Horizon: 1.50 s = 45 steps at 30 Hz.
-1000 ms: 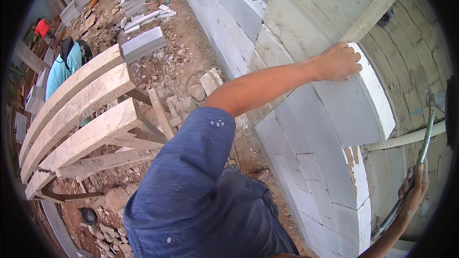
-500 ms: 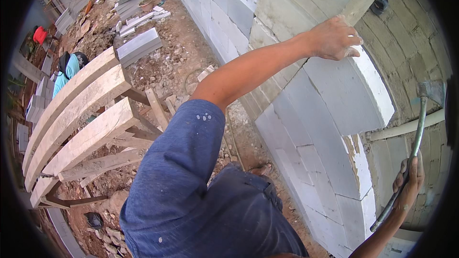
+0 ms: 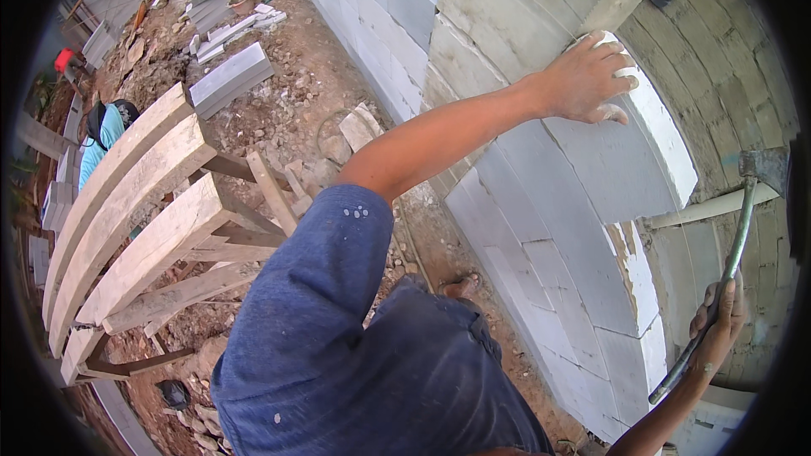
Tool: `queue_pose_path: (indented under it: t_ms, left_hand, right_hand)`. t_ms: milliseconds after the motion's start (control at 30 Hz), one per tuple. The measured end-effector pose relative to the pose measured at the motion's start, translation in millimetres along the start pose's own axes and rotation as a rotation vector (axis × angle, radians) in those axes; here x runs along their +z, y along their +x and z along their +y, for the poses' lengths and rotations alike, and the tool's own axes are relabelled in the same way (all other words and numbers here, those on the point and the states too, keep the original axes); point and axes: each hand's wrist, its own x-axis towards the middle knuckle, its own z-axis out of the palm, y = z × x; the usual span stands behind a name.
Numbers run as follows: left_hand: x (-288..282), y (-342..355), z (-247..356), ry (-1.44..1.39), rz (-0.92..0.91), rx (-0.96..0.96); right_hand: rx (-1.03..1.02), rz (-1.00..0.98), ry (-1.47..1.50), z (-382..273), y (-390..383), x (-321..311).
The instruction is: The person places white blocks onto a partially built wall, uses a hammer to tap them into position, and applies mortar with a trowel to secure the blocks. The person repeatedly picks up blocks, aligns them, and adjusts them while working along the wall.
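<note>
My left hand (image 3: 587, 76) lies flat on the top corner of a large white block (image 3: 625, 160), the topmost one in a wall of white blocks (image 3: 557, 287). Its fingers spread over the block's upper edge. My right hand (image 3: 718, 329), low at the right, grips the end of a long metal handle. The handle runs up to a hammer head (image 3: 764, 169) held near the block's right side, apart from it. My blue-sleeved shoulder (image 3: 338, 304) fills the lower middle of the view.
Curved wooden planks on a timber frame (image 3: 135, 228) stand at the left. A person in a light blue top (image 3: 106, 131) is behind them. Loose white blocks (image 3: 228, 76) and rubble lie on the dirt ground. A concrete column (image 3: 541, 0) and a grey brick wall (image 3: 726, 67) rise behind.
My left hand stays on the block's top and my right keeps hold of the hammer. The view has shifted a little; the hammer has barely moved.
</note>
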Motion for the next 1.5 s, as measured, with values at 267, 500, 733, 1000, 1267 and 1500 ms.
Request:
queue_pose_path:
  t_ms: [267, 500, 733, 1000, 1267, 1500]
  left_hand:
    - [0, -30, 9, -0.002, -0.038, -0.262]
    - [4, -40, -3, 0.004, -0.054, -0.28]
    - [10, -45, -9, -0.03, -0.013, -0.296]
    - [25, -66, -55, -0.078, 0.173, -0.237]
    - [39, -84, -92, -0.083, 0.279, -0.216]
    - [45, -102, -82, -0.6, 0.444, -0.355]
  right_hand:
    - [-0.336, 0.163, -0.036, 6, -16, 32]
    - [-0.166, -0.188, 0.076, 26, -36, 89]
    - [-0.522, -0.451, 0.112, -16, -19, 168]
    - [-0.463, -0.587, -0.063, 3, 8, 251]
    - [-0.939, -0.544, -0.374, -58, 25, 303]
    - [-1.139, -0.345, -0.58, -64, 48, 375]
